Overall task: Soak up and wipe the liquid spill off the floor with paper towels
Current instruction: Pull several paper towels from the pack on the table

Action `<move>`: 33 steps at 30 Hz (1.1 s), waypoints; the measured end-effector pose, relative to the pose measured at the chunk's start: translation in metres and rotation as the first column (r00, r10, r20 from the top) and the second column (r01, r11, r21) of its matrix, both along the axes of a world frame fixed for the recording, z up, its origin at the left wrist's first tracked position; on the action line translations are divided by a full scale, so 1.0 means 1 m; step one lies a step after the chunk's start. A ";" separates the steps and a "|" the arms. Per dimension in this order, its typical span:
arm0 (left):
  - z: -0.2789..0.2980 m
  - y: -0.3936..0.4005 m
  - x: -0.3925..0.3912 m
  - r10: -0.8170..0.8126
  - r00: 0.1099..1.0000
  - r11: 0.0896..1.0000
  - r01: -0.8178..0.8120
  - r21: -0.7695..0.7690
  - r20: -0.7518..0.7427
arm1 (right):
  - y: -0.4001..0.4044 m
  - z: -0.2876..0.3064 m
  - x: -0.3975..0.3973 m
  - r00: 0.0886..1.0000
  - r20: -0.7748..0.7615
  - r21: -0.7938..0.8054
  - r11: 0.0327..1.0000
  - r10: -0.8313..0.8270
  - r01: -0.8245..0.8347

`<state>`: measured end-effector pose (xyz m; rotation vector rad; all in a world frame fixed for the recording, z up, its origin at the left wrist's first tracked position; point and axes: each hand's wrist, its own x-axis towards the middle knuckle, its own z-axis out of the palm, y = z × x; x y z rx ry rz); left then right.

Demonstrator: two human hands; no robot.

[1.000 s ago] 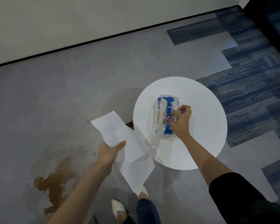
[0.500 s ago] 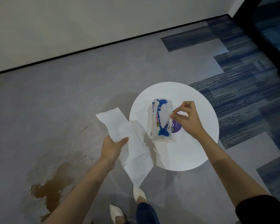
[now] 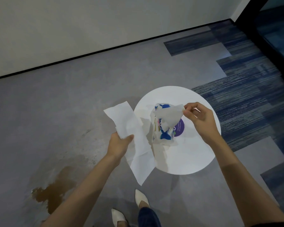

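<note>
A brown liquid spill (image 3: 53, 194) lies on the grey floor at the lower left. My left hand (image 3: 120, 143) grips an unfolded white paper towel (image 3: 134, 141) that hangs down beside the table. My right hand (image 3: 198, 118) pinches a second paper towel (image 3: 168, 116), which is partly drawn up out of a blue and white tissue pack (image 3: 164, 133). The pack lies on a round white table (image 3: 187, 158).
A white wall with a dark skirting line (image 3: 88, 54) runs across the back. Blue patterned carpet (image 3: 252, 99) covers the floor to the right, with a dark doorframe (image 3: 261, 35) at the upper right. My white shoes (image 3: 141, 200) stand below the table.
My right hand has risen from the pack, drawing a second towel up out of it. My left hand keeps holding the first towel.
</note>
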<state>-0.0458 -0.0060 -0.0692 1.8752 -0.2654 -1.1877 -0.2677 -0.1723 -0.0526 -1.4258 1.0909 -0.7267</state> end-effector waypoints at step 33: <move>0.022 0.021 -0.009 0.179 0.970 0.976 -0.197 -0.097 -0.163 | 0.065 -0.042 0.042 0.861 0.290 0.812 0.583 -0.418 0.009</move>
